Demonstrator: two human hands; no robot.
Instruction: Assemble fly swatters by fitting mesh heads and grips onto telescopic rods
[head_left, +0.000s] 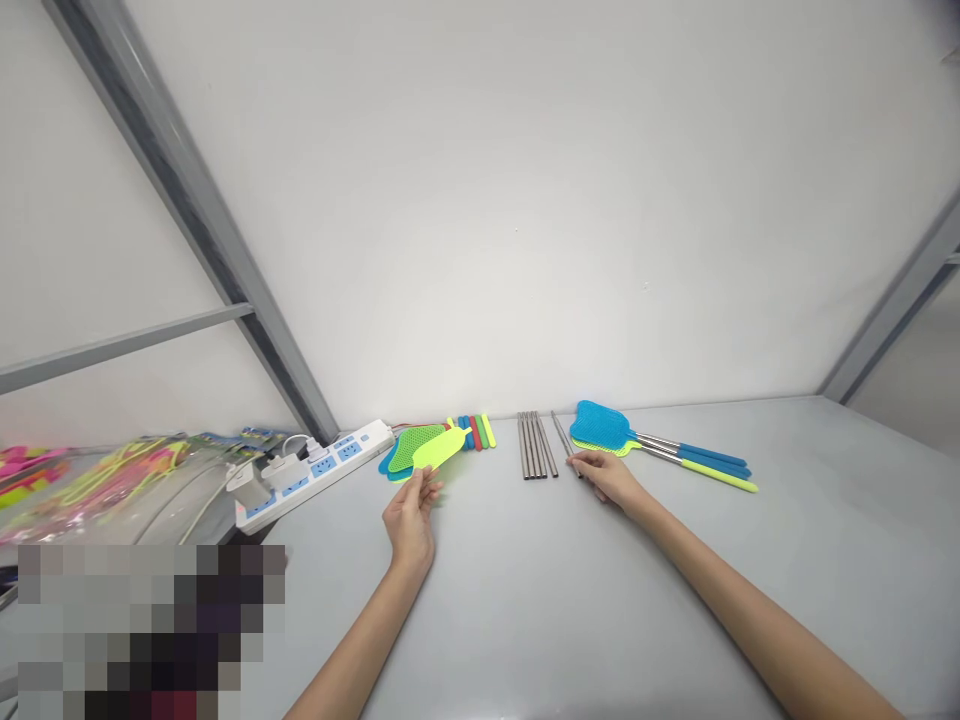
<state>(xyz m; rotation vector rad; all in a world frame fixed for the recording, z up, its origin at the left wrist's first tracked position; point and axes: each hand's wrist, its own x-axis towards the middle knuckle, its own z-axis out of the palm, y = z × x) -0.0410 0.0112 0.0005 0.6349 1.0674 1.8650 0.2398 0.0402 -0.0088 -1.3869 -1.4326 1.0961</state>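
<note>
My left hand pinches the wide edge of a yellow fly swatter head, whose narrow stem points right. Beneath and behind it lie a green swatter head and a blue one. Between the fingertips of my right hand is the near end of a thin metal rod, slanting away toward the wall. Just left of that rod, several similar metal rods lie side by side. Whole fly swatters with a blue head on top lie stacked beyond my right hand, their blue and yellow handles to the right.
Short coloured handle grips lie in a row behind the swatter heads. A white power strip with plugs sits at the left, beside plastic bags of bright items. A wall closes off the back of the grey table.
</note>
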